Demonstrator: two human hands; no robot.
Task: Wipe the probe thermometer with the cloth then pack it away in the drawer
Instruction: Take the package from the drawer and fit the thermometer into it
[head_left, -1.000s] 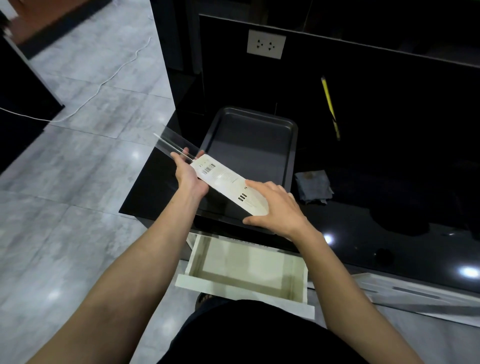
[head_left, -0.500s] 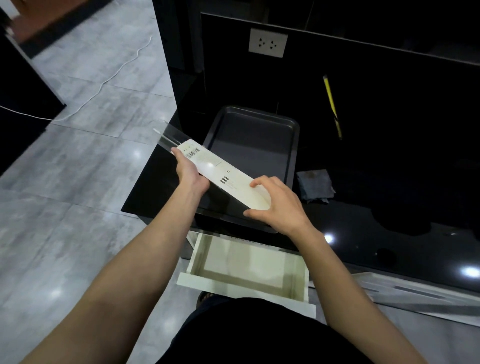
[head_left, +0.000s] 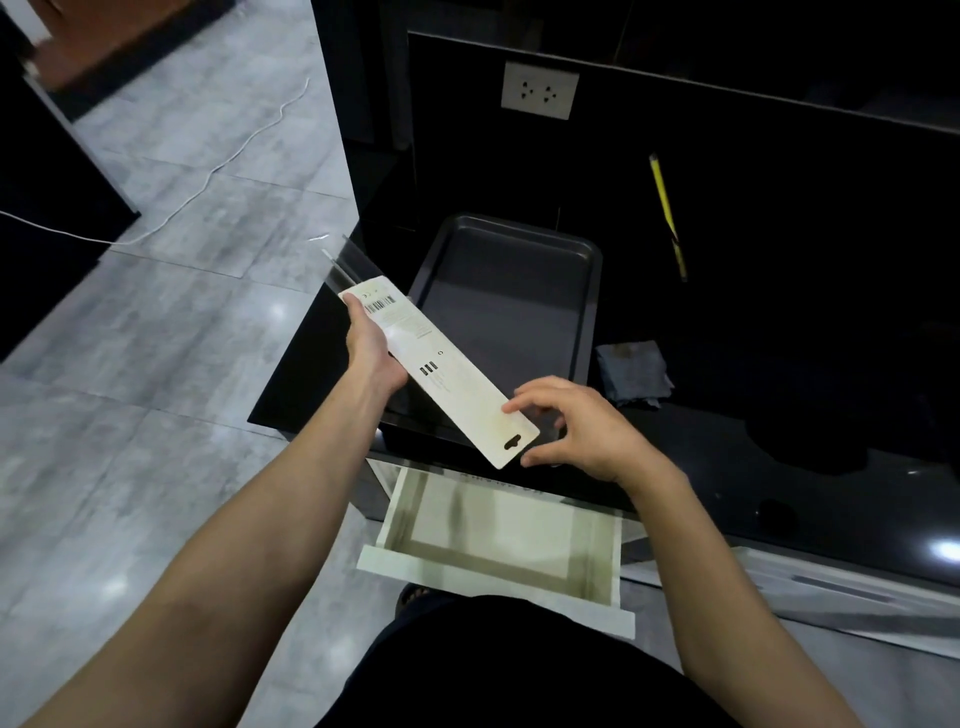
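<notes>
Both forearms are bare from the lower edge of the frame up to the wrists, with no sleeve, watch, bracelet or ring to be seen on either the left hand (head_left: 375, 347) or the right hand (head_left: 582, 431). At the bottom centre of the frame a plain black garment (head_left: 519, 670) covers the person's front, without any print, seam or button that can be made out. Just above its upper left edge, below the middle of the frame, a small dark bit of footwear (head_left: 413, 597) shows, too blurred and too little of it visible to tell its kind.
</notes>
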